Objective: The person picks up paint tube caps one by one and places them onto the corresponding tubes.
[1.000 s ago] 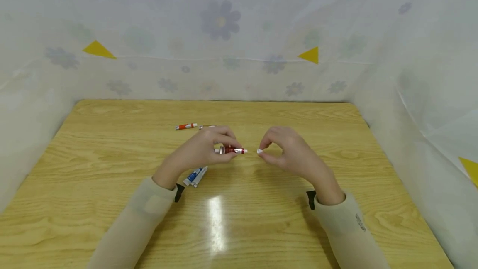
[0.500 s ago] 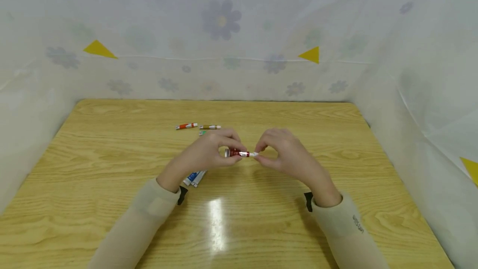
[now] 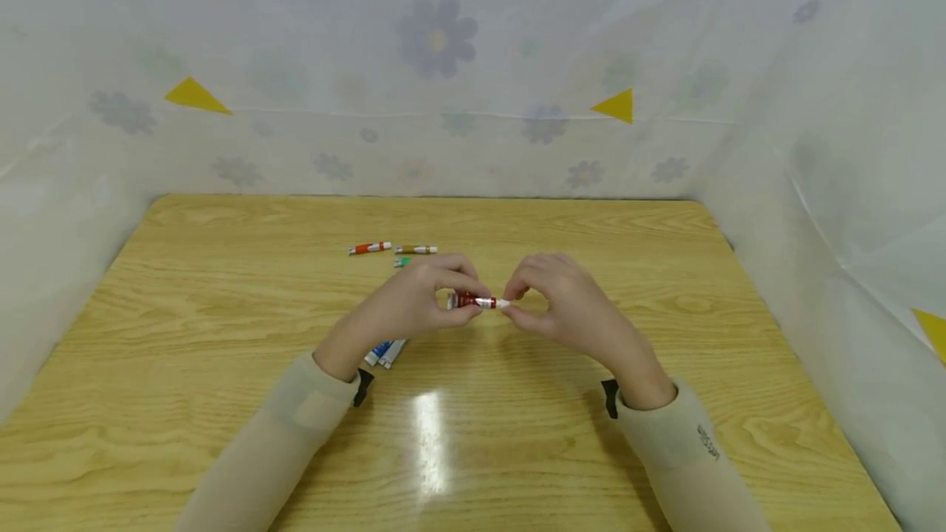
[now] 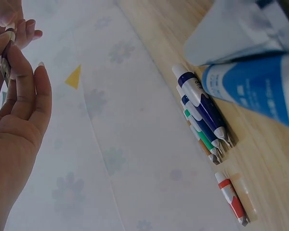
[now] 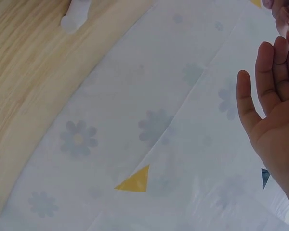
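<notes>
In the head view my left hand (image 3: 410, 294) holds a dark red paint tube (image 3: 484, 303) level between thumb and fingers, nozzle end pointing right. My right hand (image 3: 572, 302) pinches the white cap (image 3: 503, 304) at that end of the tube, thumb against fingertips. Cap and tube meet; whether the thread is engaged cannot be seen. Part of the tube's body lies behind the left fingers. The left wrist view catches both hands at its upper left corner, the left palm (image 4: 21, 125) facing the camera. In the right wrist view the right hand (image 5: 279, 115) covers most of the grip.
On the wooden table (image 3: 591, 450) lie an orange-red tube (image 3: 369, 249), an ochre tube (image 3: 416, 249) and a partly hidden green tube (image 3: 402, 263). Blue and silver tubes (image 3: 384, 351) lie by the left wrist. A dark blue tube (image 4: 202, 103) shows in the left wrist view.
The right hand's white cap was apart from the tube's nozzle a second ago; now it is against it. The left hand has shifted slightly right. Little differs over the last half second.
</notes>
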### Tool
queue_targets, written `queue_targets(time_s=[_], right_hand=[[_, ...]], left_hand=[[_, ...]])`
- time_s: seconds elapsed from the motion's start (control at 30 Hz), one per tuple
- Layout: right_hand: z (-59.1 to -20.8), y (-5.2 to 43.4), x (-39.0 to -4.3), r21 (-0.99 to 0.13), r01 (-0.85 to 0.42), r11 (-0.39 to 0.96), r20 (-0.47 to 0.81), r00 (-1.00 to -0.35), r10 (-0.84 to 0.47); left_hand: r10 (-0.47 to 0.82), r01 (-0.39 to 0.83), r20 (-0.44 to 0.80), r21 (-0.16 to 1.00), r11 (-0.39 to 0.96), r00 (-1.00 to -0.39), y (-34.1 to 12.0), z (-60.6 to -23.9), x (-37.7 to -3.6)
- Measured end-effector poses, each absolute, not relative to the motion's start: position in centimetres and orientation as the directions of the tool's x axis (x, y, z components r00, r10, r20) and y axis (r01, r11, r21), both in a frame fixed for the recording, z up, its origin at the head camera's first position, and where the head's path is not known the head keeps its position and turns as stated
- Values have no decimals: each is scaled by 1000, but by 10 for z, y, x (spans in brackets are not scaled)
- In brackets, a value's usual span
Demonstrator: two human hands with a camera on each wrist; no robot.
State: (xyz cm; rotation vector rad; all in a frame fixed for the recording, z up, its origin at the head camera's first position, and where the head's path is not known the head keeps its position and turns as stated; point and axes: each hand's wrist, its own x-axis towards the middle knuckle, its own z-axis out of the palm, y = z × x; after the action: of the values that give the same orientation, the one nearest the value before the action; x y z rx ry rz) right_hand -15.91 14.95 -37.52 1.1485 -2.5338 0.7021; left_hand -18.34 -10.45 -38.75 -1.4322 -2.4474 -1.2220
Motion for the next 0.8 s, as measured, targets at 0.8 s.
queue_targets(time_s=[0.8], right_hand=[[-384,153,-166,-462,-777,428,517,-628,-582]], left_hand=[[668,768,471,591,245,-576,-101,-384,-182]])
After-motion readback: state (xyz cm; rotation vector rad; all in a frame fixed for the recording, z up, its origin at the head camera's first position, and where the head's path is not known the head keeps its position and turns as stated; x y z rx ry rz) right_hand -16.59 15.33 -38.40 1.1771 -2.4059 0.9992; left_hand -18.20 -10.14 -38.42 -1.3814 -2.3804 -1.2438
